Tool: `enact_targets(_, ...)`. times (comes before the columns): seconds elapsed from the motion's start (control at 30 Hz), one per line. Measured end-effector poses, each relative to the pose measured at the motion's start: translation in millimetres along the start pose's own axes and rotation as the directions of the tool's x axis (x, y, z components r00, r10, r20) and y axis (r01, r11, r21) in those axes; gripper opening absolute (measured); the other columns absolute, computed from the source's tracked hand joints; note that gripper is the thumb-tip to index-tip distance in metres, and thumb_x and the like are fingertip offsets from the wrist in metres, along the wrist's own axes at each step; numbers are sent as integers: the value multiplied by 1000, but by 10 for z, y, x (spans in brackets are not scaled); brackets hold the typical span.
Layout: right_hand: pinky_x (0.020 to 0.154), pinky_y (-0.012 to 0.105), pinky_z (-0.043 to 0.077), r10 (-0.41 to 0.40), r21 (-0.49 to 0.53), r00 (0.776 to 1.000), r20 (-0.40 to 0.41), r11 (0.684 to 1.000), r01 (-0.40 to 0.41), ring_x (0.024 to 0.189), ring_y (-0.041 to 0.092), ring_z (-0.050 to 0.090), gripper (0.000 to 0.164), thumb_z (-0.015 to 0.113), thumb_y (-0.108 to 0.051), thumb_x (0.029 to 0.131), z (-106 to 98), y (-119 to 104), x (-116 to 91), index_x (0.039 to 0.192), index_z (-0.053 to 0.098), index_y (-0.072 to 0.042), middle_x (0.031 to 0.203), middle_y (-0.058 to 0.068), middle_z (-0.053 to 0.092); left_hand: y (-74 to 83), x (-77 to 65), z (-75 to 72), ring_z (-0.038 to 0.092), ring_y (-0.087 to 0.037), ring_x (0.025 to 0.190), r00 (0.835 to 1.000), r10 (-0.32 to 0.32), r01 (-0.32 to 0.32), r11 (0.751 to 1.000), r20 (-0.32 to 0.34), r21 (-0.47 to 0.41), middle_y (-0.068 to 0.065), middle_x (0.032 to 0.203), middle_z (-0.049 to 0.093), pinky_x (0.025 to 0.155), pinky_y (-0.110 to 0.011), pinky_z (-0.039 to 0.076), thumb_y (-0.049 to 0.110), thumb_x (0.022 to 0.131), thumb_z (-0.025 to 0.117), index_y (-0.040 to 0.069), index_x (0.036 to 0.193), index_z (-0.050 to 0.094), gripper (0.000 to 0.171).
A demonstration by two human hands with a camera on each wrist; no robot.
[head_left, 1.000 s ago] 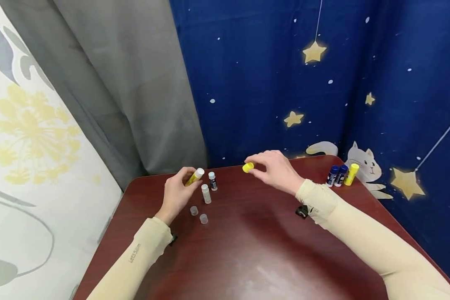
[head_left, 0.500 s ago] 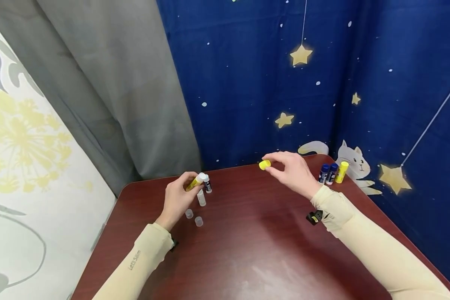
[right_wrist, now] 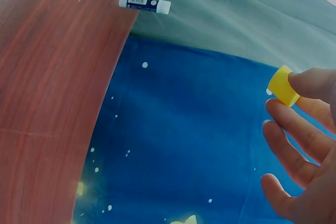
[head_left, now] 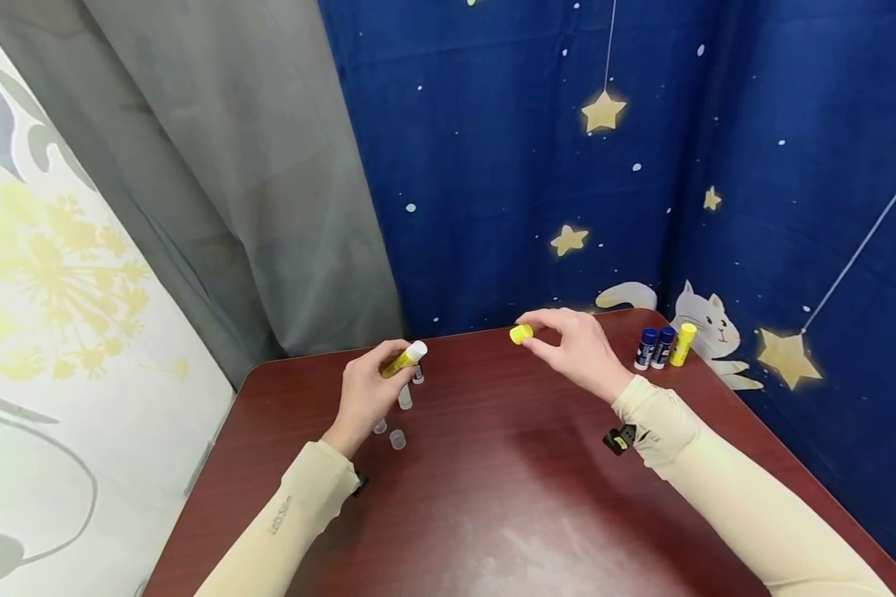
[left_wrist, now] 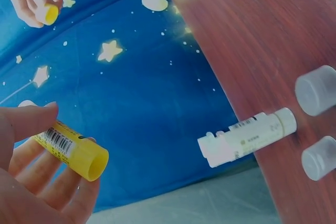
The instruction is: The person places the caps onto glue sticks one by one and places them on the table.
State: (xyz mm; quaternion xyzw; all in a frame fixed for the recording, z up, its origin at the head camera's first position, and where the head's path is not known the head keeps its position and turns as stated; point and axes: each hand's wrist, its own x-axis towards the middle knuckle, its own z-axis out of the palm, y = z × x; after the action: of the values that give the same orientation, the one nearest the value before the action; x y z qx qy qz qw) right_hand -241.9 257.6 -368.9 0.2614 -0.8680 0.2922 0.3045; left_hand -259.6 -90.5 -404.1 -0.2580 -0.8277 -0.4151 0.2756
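Observation:
My left hand point(head_left: 366, 390) holds a yellow glue stick point(head_left: 399, 362) tilted above the table, its white top bare and pointing up to the right. In the left wrist view, its yellow base and barcode show between thumb and fingers. Thumb and index finger of my right hand point(head_left: 578, 352) pinch a small yellow cap point(head_left: 521, 333), apart from the glue stick. Behind the left hand, partly hidden in the head view, stand a white glue stick point(left_wrist: 241, 140) and a navy-labelled one point(right_wrist: 144, 3), both uncapped. Two translucent caps point(head_left: 397, 439) lie near the left wrist.
At the table's back right corner stand two glue sticks with navy caps point(head_left: 662, 347) and a yellow glue stick point(head_left: 683, 345) in a row. The dark red table point(head_left: 478, 497) ends at a blue star-patterned curtain point(head_left: 493, 207) and a grey curtain point(head_left: 291, 207).
My right hand has carried the yellow cap rightward, away from the glue stick, then slightly back. My left hand has shifted right with the glue stick, now covering more of the standing ones.

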Motion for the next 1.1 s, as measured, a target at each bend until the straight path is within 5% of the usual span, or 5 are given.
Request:
enact_targets(0.47,83,38,51,-47,44,999,13,998,46,94,13,65,29,82,-22,86,188,-223,185,114,74,-25,102,-11,72,157,98,148,67,-11,84,995,102,-102,995,15,16,7,104,73,76,-34,56,15,83,85,22,112,74,32)
enact_targets(1.1,79,35,52,-99,126,993,65,988,90,91,10,64,29,82,-22,87,487,-431,255,115,74,-24,100,-13,72,218,77,281,67,-12,87,988,134,-138,989,73,55,4,107,73,78,-36,57,16,84,84,19,110,75,28)
